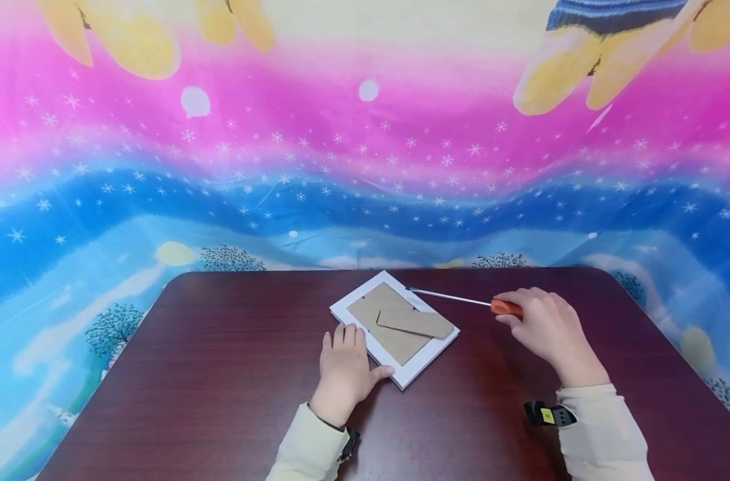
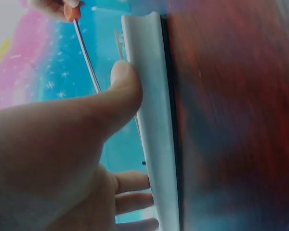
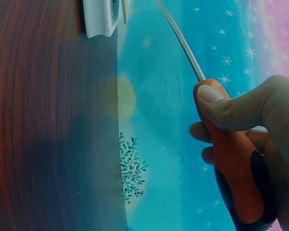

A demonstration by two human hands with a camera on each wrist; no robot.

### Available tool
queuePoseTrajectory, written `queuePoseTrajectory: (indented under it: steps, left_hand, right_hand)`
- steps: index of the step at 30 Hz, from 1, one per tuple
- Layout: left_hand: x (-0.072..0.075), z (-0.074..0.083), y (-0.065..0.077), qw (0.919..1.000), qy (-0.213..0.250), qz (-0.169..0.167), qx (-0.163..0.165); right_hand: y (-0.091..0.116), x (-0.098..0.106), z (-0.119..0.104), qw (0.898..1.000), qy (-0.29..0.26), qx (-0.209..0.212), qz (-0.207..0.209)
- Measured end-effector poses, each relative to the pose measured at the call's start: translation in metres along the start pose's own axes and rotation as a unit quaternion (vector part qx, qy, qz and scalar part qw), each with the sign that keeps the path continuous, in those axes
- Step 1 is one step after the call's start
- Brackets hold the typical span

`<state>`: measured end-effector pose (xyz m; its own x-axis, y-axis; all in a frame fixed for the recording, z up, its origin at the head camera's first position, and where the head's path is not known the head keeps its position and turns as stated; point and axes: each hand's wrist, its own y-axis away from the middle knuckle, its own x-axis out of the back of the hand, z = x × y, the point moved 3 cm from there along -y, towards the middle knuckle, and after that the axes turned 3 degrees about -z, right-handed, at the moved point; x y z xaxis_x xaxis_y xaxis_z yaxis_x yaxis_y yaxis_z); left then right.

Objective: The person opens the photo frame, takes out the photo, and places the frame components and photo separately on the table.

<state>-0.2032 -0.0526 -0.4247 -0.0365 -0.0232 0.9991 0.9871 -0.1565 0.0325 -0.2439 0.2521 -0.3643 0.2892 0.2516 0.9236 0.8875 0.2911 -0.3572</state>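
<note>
A white picture frame (image 1: 424,355) lies face down on the table, turned at an angle. Its brown backing board (image 1: 371,300) and stand leg (image 1: 416,322) face up. My left hand (image 1: 343,367) rests along the frame's near left edge, fingers extended and thumb spread toward the near corner. In the left wrist view the thumb lies against the white moulding (image 2: 156,120). My right hand (image 1: 548,327) grips the orange and black handle of a screwdriver (image 3: 236,163). Its long metal shaft slants toward the frame, with the tip at the far right inner edge of the border.
The dark red-brown table (image 1: 232,374) has rounded far corners. Behind it hangs a colourful cloth (image 1: 317,147) with snowflakes, trees and cartoon figures. Black straps are on both wrists, over light sleeves (image 1: 605,427).
</note>
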Motion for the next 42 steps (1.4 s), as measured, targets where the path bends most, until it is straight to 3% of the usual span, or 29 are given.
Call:
queuePoseTrajectory:
  steps: [6, 14, 22, 28, 42]
  left_hand:
    - [0.0, 0.003, 0.002, 1.0, -0.004, -0.004, -0.005]
    - [-0.001, -0.009, -0.004, 0.9953, 0.055, 0.07, -0.04]
    - [-0.007, -0.028, -0.015, 0.9929, 0.103, 0.028, -0.053]
    - [-0.008, -0.033, -0.016, 0.9939, 0.094, 0.011, -0.057]
    - [-0.005, -0.034, -0.017, 0.9862, 0.067, 0.137, -0.065]
  right_hand:
    - [-0.001, -0.001, -0.002, 1.0, -0.004, -0.002, -0.011]
    - [0.0, -0.001, -0.001, 1.0, -0.005, -0.005, -0.015]
    - [0.0, 0.0, -0.002, 1.0, -0.002, -0.003, -0.011]
    - [0.001, 0.0, -0.002, 1.0, -0.003, -0.003, -0.006]
    - [0.0, 0.001, -0.002, 1.0, 0.002, 0.001, -0.001]
